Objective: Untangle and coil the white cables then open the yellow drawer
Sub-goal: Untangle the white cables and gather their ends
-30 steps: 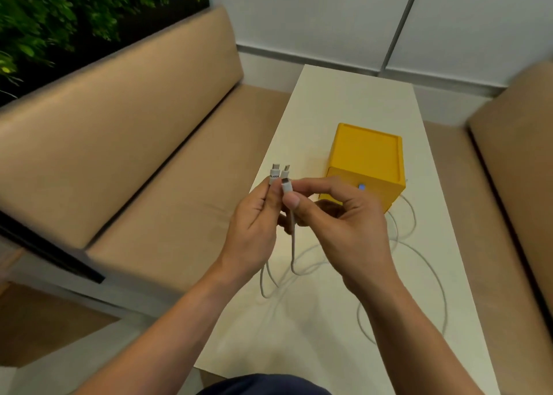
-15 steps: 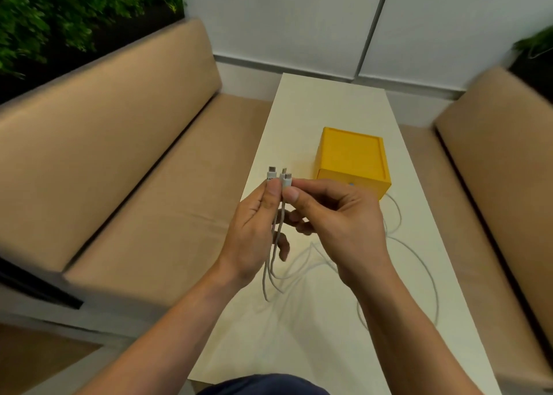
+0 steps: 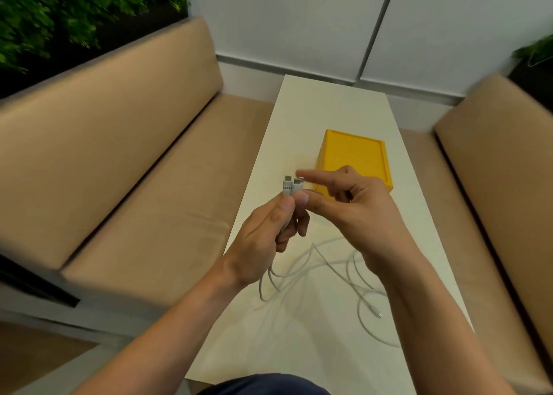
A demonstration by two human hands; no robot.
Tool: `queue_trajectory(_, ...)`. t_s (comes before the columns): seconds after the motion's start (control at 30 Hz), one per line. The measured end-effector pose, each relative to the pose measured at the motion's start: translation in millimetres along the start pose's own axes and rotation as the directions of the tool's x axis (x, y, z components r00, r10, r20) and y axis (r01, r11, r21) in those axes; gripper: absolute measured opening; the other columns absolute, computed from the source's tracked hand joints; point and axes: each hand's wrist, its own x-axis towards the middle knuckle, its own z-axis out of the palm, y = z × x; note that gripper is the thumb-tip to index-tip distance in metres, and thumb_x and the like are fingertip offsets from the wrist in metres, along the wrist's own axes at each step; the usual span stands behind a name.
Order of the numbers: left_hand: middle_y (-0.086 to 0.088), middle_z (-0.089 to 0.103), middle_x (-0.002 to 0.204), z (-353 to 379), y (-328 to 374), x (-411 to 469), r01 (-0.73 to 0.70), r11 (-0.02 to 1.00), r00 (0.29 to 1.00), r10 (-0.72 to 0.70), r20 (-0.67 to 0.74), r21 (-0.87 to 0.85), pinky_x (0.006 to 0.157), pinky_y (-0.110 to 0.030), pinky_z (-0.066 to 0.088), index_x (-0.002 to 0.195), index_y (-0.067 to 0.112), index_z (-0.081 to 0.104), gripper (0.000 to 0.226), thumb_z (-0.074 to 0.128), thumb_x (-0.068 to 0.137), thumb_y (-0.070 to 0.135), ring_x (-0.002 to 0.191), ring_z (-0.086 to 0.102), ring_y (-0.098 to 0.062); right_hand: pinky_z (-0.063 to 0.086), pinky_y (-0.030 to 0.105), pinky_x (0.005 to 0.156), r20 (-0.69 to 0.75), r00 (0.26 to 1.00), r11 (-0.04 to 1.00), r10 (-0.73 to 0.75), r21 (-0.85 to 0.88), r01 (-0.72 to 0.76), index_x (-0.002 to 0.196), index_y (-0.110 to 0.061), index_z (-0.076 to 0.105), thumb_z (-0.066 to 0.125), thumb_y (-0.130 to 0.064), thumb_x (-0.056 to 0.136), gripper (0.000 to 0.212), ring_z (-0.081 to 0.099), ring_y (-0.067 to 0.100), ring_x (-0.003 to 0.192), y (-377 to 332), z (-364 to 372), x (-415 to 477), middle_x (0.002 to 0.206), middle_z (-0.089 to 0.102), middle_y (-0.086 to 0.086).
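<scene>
your left hand [image 3: 263, 239] is closed round two white cables [image 3: 326, 269], plug ends [image 3: 291, 185] poking up side by side. your right hand [image 3: 353, 212] has its thumb pressed on the plugs, index finger sticking out straight. the rest of the cable lies in loose loops on the table [image 3: 302, 119]. yellow drawer [image 3: 353, 158] sits shut just behind your hands.

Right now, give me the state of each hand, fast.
Left hand: closed on the two white cable plugs.
Right hand: thumb against the plugs, index finger lifted; firm grip cannot be told.
</scene>
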Motion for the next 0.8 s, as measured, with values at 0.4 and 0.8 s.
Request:
queue_trajectory(0.4,-0.002,0.057,0.071,3.3,8.4,10.6,-0.105,0.989,0.984,0.118,-0.133,0.100,0.064,-0.036,0.050,0.095,0.022,0.058,0.027,0.036,0.108,0.027,0.064,0.056,-0.021,0.059,0.034,0.089,0.146,0.988,0.996,-0.046,0.081,0.034,0.128,-0.039,0.067,0.082,-0.043,0.082,0.048,0.067,0.008,0.105,13.1,16.1,9.8,0.116,0.066,-0.011)
queue_trajectory(0.8,0.011,0.032,0.059,-16.8,43.1,21.7,-0.154,0.962,0.929,0.063,-0.366,-0.225,0.040,-0.019,0.020,0.085,0.021,0.050,0.032,0.035,0.110,0.035,0.047,0.021,-0.005,0.048,0.024,0.092,0.558,0.822,0.899,0.117,-0.412,0.152,0.109,-0.033,0.067,0.072,-0.057,0.087,0.033,0.055,0.006,0.105,120.5,51.6,-12.9,0.117,0.056,-0.014)
